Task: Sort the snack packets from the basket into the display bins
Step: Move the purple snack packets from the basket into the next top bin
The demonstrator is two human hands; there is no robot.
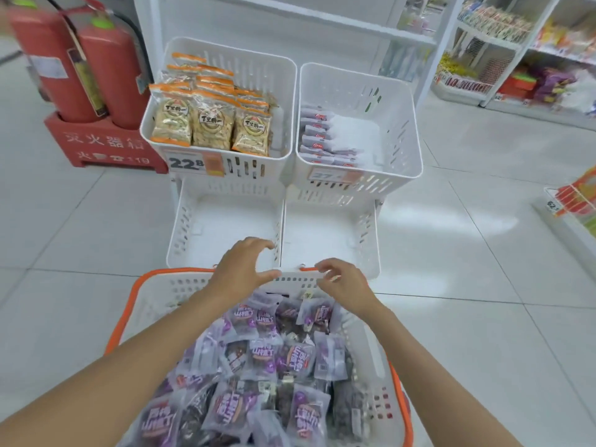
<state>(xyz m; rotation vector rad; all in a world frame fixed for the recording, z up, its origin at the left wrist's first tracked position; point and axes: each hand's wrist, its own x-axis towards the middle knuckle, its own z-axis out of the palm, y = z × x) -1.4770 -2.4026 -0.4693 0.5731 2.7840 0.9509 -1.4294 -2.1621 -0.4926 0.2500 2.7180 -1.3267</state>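
Pale glossy floor tiles (483, 253) are stretching across a shop aisle, and on them, at the bottom centre of the view, a white basket (135, 298) with an orange rim is sitting heaped with purple snack packets (267, 359), which are lying jumbled and overlapping from its near side up to its far wall. Both bare forearms are reaching over that heap. The left hand (242, 269) is hovering above the basket's far rim with its fingers spread and gently curved, holding nothing. The right hand (342, 282) is hanging just beside it over the same rim, fingers loosely curled and also holding nothing; whether its fingertips are touching the rim cannot be told. Just beyond the basket's far edge two lower display bins are standing side by side, the lower left bin (180, 227) and the lower right bin (367, 233), both showing their white bottoms. Above and behind them, the upper left bin (258, 69) is holding upright rows of orange-topped packets (209, 121) and carrying a price tag (190, 162) on its front wall, while the upper right bin (396, 124) is holding grey-purple packets (317, 140) stacked along its left side. Two red fire extinguishers (109, 75) are standing in a red stand (96, 146) to the left of the bins, and stocked shelves (503, 59) are blurring at the far right.
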